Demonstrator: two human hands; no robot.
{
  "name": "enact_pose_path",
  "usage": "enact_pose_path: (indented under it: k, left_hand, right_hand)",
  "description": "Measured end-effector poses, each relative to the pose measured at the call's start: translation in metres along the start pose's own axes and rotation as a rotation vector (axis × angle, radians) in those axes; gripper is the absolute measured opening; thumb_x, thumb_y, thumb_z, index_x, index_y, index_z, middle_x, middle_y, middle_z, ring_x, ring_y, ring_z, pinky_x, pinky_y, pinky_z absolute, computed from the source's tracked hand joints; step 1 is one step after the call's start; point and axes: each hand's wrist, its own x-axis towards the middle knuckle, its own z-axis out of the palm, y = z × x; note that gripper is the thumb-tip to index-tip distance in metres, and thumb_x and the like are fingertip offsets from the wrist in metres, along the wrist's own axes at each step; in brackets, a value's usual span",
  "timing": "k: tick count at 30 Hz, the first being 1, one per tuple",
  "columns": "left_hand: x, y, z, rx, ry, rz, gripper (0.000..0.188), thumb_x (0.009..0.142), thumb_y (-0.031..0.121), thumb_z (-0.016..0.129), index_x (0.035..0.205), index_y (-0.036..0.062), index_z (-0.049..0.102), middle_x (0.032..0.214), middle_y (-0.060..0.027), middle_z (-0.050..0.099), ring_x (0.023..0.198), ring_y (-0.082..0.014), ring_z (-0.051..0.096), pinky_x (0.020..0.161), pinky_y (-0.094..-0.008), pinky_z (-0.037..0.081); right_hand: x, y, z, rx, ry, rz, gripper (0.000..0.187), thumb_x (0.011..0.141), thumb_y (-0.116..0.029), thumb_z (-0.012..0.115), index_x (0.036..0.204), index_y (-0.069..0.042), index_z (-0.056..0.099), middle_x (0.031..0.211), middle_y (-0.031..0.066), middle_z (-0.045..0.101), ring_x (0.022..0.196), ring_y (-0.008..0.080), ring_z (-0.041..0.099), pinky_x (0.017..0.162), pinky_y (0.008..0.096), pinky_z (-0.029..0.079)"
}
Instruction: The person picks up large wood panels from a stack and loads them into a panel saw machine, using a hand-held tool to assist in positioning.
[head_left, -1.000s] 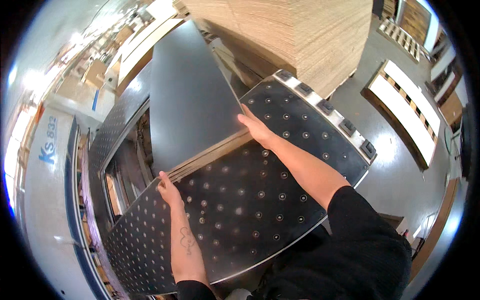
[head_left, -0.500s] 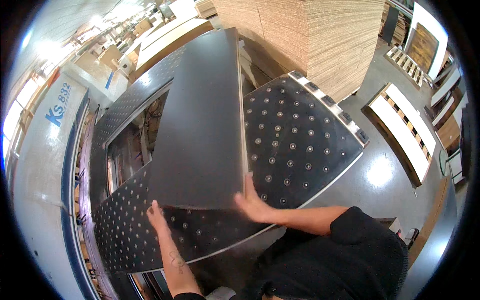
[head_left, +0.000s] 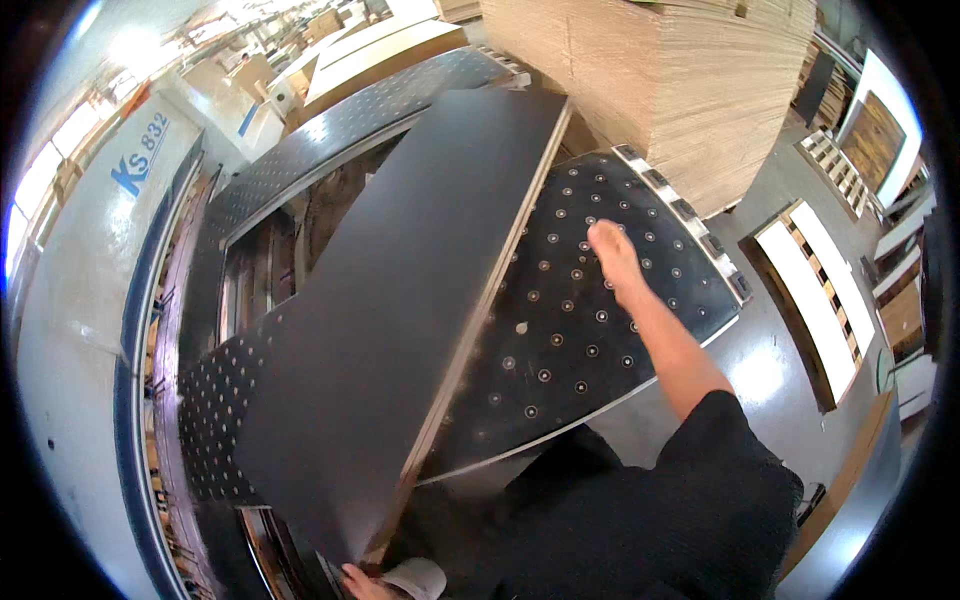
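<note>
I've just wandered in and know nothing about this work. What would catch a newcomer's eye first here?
Probably the big dark panel slanting across the middle of the view, with the person's left hand at its near end. To its right, the bare right hand shows against a black table dotted with small round fittings. Beyond, at the top, rises a tall stack of pale brown boards.
</note>
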Motion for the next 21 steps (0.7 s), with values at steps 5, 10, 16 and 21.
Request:
enact_pose_path:
  k: [5,10,16,21]
  left_hand:
    - [0.027,-0.005,-0.041,0.03,0.222,-0.113,0.066,0.099,0.051,0.045,0.143,0.0017,0.042,0.149,-0.0212,0.038,0.133,-0.037,0.04,0.109,-0.0479,0.034]
    - [0.084,-0.069,-0.062,-0.568,0.598,-0.202,0.075,0.089,0.05,0.063,0.135,-0.0066,0.046,0.13,-0.0207,0.053,0.111,-0.0319,0.056,0.089,-0.044,0.05]
    - [0.013,-0.037,-0.002,-1.343,0.339,-0.328,0.09,0.084,0.073,0.053,0.15,0.0154,0.029,0.15,-0.0097,0.034,0.135,-0.0313,0.033,0.107,-0.05,0.031]
    - [-0.019,0.059,0.077,-1.462,0.166,-0.307,0.103,0.078,0.083,0.047,0.147,0.0069,0.034,0.148,-0.0117,0.038,0.136,-0.0335,0.035,0.112,-0.0506,0.026]
  right_hand:
    - [0.122,0.019,-0.024,-0.213,0.166,-0.247,0.047,0.096,-0.043,0.052,0.079,0.001,0.057,0.077,0.0069,0.056,0.077,0.0186,0.05,0.073,0.0361,0.041]
    - [0.198,0.014,-0.04,-0.131,0.065,-0.054,0.063,0.097,-0.049,0.048,0.139,-0.003,0.048,0.143,0.0124,0.047,0.132,0.024,0.041,0.112,0.038,0.028]
    - [0.209,-0.002,-0.001,0.246,-0.089,0.313,0.067,0.098,-0.049,0.041,0.143,0.0,0.041,0.148,0.0117,0.042,0.134,0.0277,0.039,0.113,0.0399,0.027]
    - [0.149,-0.03,0.006,0.418,-0.099,0.538,0.074,0.097,-0.058,0.036,0.146,-0.002,0.039,0.15,0.0156,0.039,0.135,0.0352,0.039,0.114,0.0446,0.03]
